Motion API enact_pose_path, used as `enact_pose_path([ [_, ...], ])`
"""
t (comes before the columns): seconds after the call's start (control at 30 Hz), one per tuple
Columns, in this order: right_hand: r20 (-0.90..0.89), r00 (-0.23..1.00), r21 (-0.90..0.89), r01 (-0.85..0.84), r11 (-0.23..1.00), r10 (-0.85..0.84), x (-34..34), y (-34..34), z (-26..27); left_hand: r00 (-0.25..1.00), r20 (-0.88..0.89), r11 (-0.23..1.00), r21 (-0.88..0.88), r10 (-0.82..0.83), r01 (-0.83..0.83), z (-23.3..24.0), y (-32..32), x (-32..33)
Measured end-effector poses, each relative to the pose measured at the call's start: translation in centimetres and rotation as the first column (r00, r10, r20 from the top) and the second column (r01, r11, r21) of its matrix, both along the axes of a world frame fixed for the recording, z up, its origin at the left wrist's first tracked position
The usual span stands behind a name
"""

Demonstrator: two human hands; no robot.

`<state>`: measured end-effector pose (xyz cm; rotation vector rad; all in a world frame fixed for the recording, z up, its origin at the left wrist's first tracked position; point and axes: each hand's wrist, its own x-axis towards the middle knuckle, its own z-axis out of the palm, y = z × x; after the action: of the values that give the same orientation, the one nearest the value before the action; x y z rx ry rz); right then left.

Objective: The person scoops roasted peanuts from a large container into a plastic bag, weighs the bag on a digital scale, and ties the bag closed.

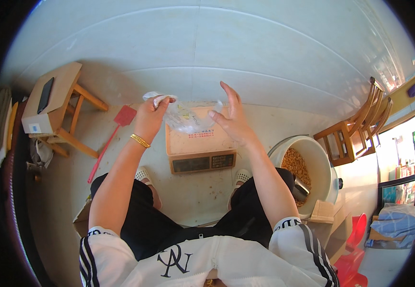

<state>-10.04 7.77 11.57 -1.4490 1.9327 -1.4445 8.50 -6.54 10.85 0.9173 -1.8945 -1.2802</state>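
Observation:
My left hand (151, 114) grips the gathered edge of a clear plastic bag (186, 118), which bears some print. The bag stretches to the right above a digital weighing scale (202, 143) on the floor. At the bag's far end is my right hand (231, 116), its fingers spread and its thumb close to the plastic; whether the thumb touches it I cannot tell. The scale has a flat orange platform, with a dark display and a keypad on the side facing me. Right of my right forearm stands a white bucket (320, 168) holding yellow-brown kernels (295, 163) and a metal scoop (301, 189).
A red fly swatter (125, 115) lies on the floor at left, beside a wooden stool (80, 140) topped with cardboard and a black phone (46, 95). Wooden chairs (354, 132) stand at right. Cardboard boxes (324, 211) and a red plastic stool (352, 251) are at lower right.

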Motion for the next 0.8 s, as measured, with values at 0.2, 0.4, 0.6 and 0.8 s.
enact_pose_path([
  [0.2, -0.289, 0.953, 0.144, -0.051, 0.988, 0.092, 0.7, -0.4, -1.8, 0.995, 0.033, 0.982, 0.163, -0.099, 0.092, 0.7, 1.0, -0.5],
  [0.4, -0.511, 0.838, 0.413, 0.046, 0.910, 0.190, 2.1, -0.5, -3.4, 0.995, -0.083, 0.902, 0.423, -0.060, 0.090, 0.7, 1.6, -1.4],
  [0.6, -0.254, 0.967, 0.094, 0.040, 0.995, -0.015, 3.3, -0.8, -2.9, 0.976, -0.066, 0.860, 0.465, -0.205, 0.212, 0.5, 2.3, -1.6],
  [0.8, -0.153, 0.954, 0.560, -0.130, 0.819, 0.256, 3.5, -0.6, -3.8, 0.982, -0.056, 0.918, 0.347, -0.182, 0.190, 0.2, 2.0, -1.6],
])
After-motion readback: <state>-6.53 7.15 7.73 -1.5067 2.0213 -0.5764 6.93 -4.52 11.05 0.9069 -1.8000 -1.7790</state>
